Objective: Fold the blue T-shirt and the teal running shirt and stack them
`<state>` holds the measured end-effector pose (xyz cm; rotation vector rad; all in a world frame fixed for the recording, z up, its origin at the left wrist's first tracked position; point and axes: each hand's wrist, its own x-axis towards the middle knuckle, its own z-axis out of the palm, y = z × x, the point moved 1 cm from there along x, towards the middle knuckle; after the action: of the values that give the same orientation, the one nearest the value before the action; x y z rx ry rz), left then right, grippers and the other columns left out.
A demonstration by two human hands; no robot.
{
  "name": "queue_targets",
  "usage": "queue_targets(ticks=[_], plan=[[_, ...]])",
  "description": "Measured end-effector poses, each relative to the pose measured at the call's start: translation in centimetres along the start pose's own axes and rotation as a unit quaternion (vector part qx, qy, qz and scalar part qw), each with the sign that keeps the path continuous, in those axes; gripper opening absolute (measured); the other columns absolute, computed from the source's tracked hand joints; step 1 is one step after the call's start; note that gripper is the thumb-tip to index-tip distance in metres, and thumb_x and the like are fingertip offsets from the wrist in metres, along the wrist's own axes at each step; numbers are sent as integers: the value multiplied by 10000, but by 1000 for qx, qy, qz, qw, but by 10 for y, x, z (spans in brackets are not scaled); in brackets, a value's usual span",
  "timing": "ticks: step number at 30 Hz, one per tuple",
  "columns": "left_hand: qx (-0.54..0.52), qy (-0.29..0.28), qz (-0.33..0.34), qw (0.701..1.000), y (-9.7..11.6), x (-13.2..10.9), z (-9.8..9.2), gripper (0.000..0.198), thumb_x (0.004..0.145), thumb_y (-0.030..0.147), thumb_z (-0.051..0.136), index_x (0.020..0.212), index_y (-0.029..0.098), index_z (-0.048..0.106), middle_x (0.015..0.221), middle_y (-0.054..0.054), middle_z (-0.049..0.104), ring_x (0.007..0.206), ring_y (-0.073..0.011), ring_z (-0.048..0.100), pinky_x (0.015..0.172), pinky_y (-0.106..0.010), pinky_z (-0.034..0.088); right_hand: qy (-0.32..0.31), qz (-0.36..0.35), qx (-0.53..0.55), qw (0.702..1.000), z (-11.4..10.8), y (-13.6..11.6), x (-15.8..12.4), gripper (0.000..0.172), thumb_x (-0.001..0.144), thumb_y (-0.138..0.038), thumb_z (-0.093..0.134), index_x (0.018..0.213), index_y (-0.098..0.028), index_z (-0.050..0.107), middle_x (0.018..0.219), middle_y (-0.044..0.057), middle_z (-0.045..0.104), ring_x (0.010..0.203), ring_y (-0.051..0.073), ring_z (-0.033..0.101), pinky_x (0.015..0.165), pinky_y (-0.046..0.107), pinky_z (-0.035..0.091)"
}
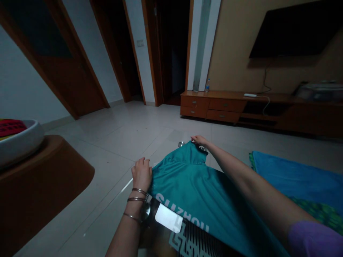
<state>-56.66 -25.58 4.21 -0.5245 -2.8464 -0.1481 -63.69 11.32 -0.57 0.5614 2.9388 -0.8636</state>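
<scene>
A teal sports jersey [193, 189] with pale lettering lies spread out in front of me, its collar end pointing away. It rests on a glossy, glass-like surface [158, 228] that reflects a white light. My left hand [142, 174], with several thin metal bangles [136, 198] on the wrist, grips the jersey's left edge. My right hand [199, 140] reaches across and holds the far end near the collar. A purple sleeve [313, 239] covers my right upper arm.
A white basin [21, 142] holding red items sits on a brown table [40, 192] at the left. A blue cloth [292, 178] lies on the tile floor at the right. A wooden cabinet [214, 107] with a water bottle [207, 85] stands ahead, beneath a wall-mounted television [297, 30].
</scene>
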Motion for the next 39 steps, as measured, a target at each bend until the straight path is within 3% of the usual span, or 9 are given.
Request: queue_targets(ticks=[2, 6, 11, 17, 20, 23, 29, 35, 39], plan=[[-43, 23, 92, 995, 18, -1, 10, 372, 915, 205, 390, 1249, 169, 549, 1438, -134, 428, 1350, -280, 340, 1075, -487, 304, -43, 11, 21, 999, -13, 8, -5, 542, 976, -493, 282, 1109, -111, 642, 951, 110, 697, 705, 131, 624, 651, 205, 456], [-84, -37, 225, 970, 47, -5, 38, 420, 951, 330, 374, 1344, 234, 485, 1509, -77, 340, 1410, -268, 234, 1114, -531, 224, -113, 34, 11, 993, -26, 23, -23, 551, 838, -596, 530, 930, -79, 695, 763, 109, 688, 614, 139, 600, 595, 221, 463], [-51, -100, 212, 971, 57, -1, 60, 499, 928, 462, 411, 1387, 266, 441, 1529, -73, 299, 1421, -290, 202, 1101, -554, 235, -123, 50, -40, 990, -22, 30, -41, 370, 527, -369, 846, 749, -110, 702, 651, 65, 660, 676, 188, 624, 625, 245, 480], [-1, -110, 166, 980, 58, 2, 65, 584, 901, 550, 408, 1418, 278, 410, 1538, -99, 268, 1405, -360, 213, 1073, -603, 234, -50, 56, -42, 996, -11, 29, -51, 200, 684, -271, 714, 771, -93, 688, 742, 119, 686, 707, 198, 647, 631, 246, 475], [4, -110, 163, 980, 59, 0, 64, 594, 901, 554, 404, 1418, 262, 412, 1533, -107, 277, 1403, -356, 219, 1072, -598, 240, -51, 67, -12, 996, -8, 32, -56, 295, 757, -374, 654, 687, -88, 662, 677, 120, 667, 608, 170, 626, 583, 242, 469], [-5, -91, 167, 982, 58, 1, 62, 586, 908, 543, 399, 1415, 250, 414, 1535, -101, 273, 1412, -331, 206, 1079, -589, 236, -66, 71, 29, 995, -10, 34, -61, 377, 720, -461, 693, 619, -103, 630, 599, 91, 632, 553, 152, 593, 545, 237, 456], [-43, -84, 249, 964, 58, 2, 64, 563, 929, 511, 374, 1427, 248, 381, 1525, -82, 302, 1421, -258, 215, 1123, -543, 189, -94, 67, 131, 985, -14, 32, -67, 278, 605, -314, 806, 675, -100, 641, 537, 40, 585, 534, 136, 559, 533, 237, 463], [-43, -111, 241, 963, 58, 0, 66, 562, 927, 538, 353, 1429, 286, 372, 1525, -62, 309, 1412, -265, 236, 1119, -528, 208, -98, -11, 240, 966, -22, 18, -92, 304, 742, -290, 679, 989, -113, 661, 827, 70, 674, 737, 143, 606, 670, 234, 498], [-45, -108, 232, 966, 59, 0, 65, 569, 921, 544, 363, 1423, 277, 384, 1523, -57, 315, 1410, -275, 231, 1117, -524, 214, -108, -267, 238, 927, -32, 0, -133, 248, 770, -234, 603, 988, -146, 682, 975, 57, 649, 888, 164, 574, 802, 279, 466]])
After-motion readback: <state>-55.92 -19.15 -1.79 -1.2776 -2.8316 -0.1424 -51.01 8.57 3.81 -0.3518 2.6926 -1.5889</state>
